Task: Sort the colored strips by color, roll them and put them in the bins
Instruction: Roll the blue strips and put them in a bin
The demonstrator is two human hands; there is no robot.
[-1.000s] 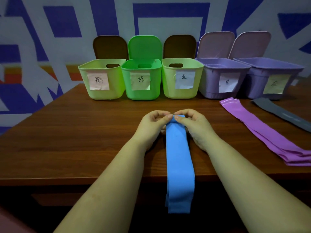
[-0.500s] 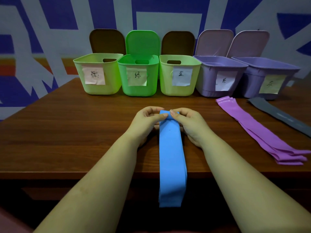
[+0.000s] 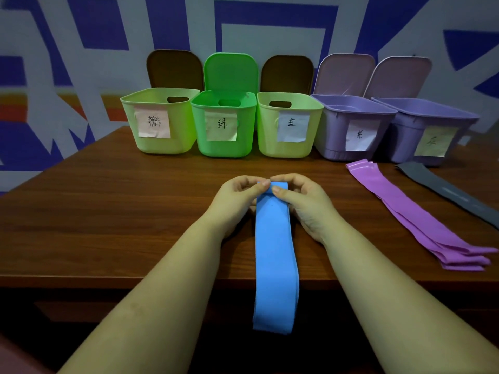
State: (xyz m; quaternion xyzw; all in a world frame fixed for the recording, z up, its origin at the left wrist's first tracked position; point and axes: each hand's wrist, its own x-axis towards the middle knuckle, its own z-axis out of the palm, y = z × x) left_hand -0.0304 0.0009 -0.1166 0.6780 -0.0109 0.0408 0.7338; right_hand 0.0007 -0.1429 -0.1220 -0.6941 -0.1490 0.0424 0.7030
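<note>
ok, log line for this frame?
step: rolling | left hand + right hand: pinch far end of blue strip | tail: hangs over table edge | purple strips, grey strip: waiting

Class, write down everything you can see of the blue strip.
The blue strip is a bright, smooth, flexible band, seemingly layered. It lies lengthwise on the wooden table, its near end hanging over the front edge. Its far end is folded over, pinched by the left hand and right hand.
</note>
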